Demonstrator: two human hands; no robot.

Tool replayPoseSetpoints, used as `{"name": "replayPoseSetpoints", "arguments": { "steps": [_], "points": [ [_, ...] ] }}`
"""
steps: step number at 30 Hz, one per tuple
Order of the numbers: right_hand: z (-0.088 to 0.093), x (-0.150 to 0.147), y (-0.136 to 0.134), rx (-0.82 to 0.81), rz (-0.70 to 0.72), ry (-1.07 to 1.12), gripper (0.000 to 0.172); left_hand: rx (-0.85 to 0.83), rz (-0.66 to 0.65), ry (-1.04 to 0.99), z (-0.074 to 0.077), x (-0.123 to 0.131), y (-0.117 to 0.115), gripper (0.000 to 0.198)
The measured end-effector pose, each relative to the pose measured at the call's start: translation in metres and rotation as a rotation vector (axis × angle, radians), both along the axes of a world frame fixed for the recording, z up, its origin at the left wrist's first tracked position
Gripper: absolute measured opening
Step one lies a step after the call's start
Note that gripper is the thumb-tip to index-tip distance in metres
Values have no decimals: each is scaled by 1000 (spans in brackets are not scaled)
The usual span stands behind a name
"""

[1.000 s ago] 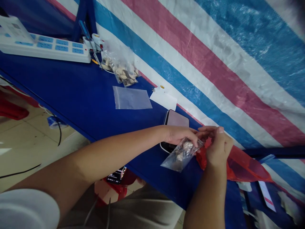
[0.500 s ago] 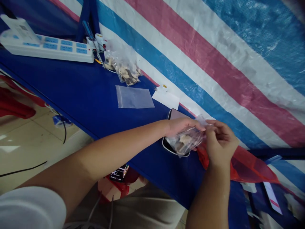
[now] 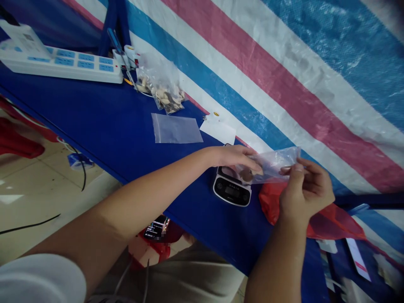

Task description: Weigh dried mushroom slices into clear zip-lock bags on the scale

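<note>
A clear zip bag point(image 3: 274, 165) with a few brownish pieces in its lower end is stretched between my hands. My left hand point(image 3: 235, 158) grips that lower end, fingers curled over the pieces. At the opposite end, my right hand point(image 3: 307, 189) pinches the bag's edge between thumb and fingers. Below my left hand sits a small digital scale point(image 3: 232, 192) with a black front panel; my hand and the bag cover part of its weighing plate. I cannot make out any reading on its display.
A flat clear zip bag point(image 3: 177, 129), white paper point(image 3: 218, 129) and a bag of pale-and-dark dried slices point(image 3: 167, 94) lie along the blue table point(image 3: 116, 122). Behind them are a screwdriver point(image 3: 115, 40) and a power strip point(image 3: 78, 69). A red plastic bag point(image 3: 268, 204) lies at right, near the striped tarp point(image 3: 252, 75).
My right hand has moved right, drawing the bag out lengthwise. The bag has lifted off the scale's front, whose panel now shows. My left hand has shifted slightly left and up.
</note>
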State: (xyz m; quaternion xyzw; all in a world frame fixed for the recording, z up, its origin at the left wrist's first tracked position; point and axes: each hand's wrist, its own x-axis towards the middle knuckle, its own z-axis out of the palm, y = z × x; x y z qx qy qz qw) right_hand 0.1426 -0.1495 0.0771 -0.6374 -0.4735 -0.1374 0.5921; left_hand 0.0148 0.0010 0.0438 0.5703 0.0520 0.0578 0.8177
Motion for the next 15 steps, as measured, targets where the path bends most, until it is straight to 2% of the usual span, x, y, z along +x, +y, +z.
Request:
{"name": "replayPoseSetpoints", "arguments": {
  "steps": [8, 13, 15],
  "points": [
    [0, -1, 2, 1, -25, 58, 31, 138, 212, -62, -6, 6, 4, 42],
    [1, 2, -1, -82, 19, 112, 30, 64, 461, -112, -4, 11, 6, 34],
    [1, 4, -2, -85, -12, 93, 30, 18, 580, -123, -4, 12, 9, 32]
  ]
}}
